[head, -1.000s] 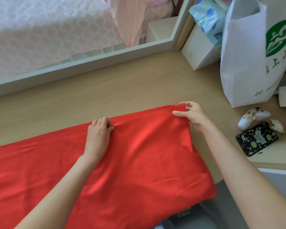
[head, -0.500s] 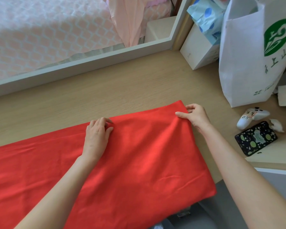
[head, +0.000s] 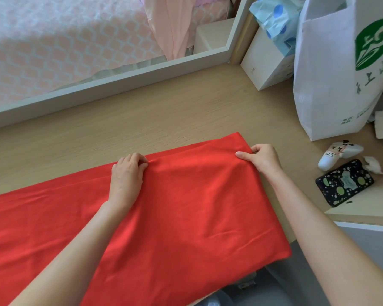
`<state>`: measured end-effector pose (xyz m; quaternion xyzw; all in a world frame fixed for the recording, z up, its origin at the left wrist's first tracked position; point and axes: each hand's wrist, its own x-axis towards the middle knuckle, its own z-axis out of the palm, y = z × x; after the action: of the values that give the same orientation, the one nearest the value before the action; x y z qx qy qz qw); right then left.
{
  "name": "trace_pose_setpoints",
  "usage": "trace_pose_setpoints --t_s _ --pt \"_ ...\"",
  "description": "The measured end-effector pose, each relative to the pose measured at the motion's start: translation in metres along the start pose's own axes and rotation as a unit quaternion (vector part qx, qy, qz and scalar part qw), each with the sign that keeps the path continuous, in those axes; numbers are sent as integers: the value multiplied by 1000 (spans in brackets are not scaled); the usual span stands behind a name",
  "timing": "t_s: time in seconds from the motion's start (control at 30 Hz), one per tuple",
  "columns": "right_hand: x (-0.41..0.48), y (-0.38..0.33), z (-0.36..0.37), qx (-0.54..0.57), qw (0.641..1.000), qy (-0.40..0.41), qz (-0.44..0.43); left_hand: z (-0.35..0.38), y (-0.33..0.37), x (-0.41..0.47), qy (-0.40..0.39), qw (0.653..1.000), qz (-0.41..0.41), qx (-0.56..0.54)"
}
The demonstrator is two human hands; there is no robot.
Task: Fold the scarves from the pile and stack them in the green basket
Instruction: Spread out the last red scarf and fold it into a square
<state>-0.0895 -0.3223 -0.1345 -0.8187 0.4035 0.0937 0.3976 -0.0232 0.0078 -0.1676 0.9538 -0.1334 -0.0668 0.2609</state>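
A large red scarf (head: 197, 208) lies spread across the wooden desk (head: 164, 111), folded over at its right end and hanging past the desk's front edge. My left hand (head: 126, 175) rests on the scarf's far edge with its fingertips curled, pinching the cloth. My right hand (head: 261, 159) pinches the scarf's far right corner between thumb and fingers. The green basket and the pile of scarves are out of view.
A white paper bag with a green logo (head: 338, 69) stands at the right. In front of it lie a white controller (head: 338, 154), a dark spotted phone (head: 344, 182) and crumpled tissue (head: 373, 165). A white box (head: 265, 62) sits by a window frame (head: 111, 82).
Both hands have slid the scarf's far edge a little away from me and flattened it. My right hand lowered the corner onto the desk.
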Motion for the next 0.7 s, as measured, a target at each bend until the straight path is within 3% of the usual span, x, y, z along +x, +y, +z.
trace_pose_setpoints --t_s 0.07,0.23,0.4,0.5,0.57,0.7 --pt "-3 3 -1 21 1000 4 5 1 -1 1 -1 1000 -2 1" --pt "-8 16 -22 2 989 -142 32 2 -2 1 7 1000 -1 -2" --pt "-11 30 -13 -90 995 4 30 0 -3 2 -2 1000 9 -13" --pt "-26 23 1 -170 975 111 -92 -6 -8 1 3 1000 12 -18" --pt "-40 6 17 -165 955 147 -197 -13 -15 -3 9 1000 15 -14" --pt "-65 -37 71 -117 939 47 -320 -34 -40 -17 28 1000 2 -9"
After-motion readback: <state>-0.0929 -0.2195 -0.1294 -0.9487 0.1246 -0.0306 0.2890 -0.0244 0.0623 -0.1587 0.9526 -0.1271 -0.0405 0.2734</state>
